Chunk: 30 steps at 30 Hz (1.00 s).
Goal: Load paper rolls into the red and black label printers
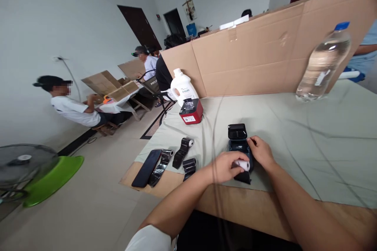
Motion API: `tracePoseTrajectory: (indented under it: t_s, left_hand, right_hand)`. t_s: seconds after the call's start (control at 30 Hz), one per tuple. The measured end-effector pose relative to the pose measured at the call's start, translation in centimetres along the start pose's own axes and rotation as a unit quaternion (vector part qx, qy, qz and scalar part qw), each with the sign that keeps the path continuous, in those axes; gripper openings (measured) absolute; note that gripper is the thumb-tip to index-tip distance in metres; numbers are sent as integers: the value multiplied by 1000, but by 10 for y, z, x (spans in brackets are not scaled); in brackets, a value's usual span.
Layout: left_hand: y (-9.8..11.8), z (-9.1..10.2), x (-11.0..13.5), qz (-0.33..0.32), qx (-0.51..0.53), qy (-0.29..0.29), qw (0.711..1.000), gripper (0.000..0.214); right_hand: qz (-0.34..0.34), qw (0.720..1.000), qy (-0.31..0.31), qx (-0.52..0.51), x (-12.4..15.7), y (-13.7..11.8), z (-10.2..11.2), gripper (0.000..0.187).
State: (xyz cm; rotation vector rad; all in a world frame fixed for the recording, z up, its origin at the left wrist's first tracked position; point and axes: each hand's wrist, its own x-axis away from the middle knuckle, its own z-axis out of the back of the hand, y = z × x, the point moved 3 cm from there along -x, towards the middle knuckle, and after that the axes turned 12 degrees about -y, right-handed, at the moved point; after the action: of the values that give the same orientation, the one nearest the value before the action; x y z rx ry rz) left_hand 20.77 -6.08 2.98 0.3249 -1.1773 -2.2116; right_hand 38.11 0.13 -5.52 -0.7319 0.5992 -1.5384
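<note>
A small dark label printer (237, 138) with its lid open stands on the cloth-covered table (294, 137) near the front edge. My left hand (226, 166) is closed around a white paper roll (243, 164) right at the printer's near end. My right hand (261, 151) rests on the printer's right side, fingers curled against its body. A dark wrapper piece (244, 177) lies under the roll.
Left of me lie a black phone (146, 167) and several dark wrapped rolls (182, 152). A red box (191, 111) and white jug (182, 85) stand farther back, a water bottle (323, 62) at right, a cardboard wall (265, 55) behind. Other people sit at left; a fan (23, 168) stands on the floor.
</note>
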Motion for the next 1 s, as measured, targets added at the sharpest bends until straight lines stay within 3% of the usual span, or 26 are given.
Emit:
tracePoseTrajectory:
  t_s: [0.17,0.33,0.47,0.63,0.8,1.0]
  left_hand:
    - [-13,2,-36,16,-153,91,984,33]
    - [-22,-1,-41,35,-223,120,967,33]
    - [-29,-7,-41,23,-258,186,948,26]
    - [-36,-12,-42,19,-247,209,946,10]
    - [-39,-13,-37,11,-194,221,956,12]
    - [-45,-12,-35,49,-195,230,952,18]
  right_hand:
    - [3,1000,1,-2,-2,2,-1,30]
    - [-9,1000,-2,-4,-2,1,-2,29]
    - [-10,1000,-4,-3,-1,-1,-2,28]
    - [-8,1000,-1,-4,0,-2,0,28]
    - [3,1000,9,-10,1,-3,1,29]
    - [15,999,21,-38,0,-1,-1,28]
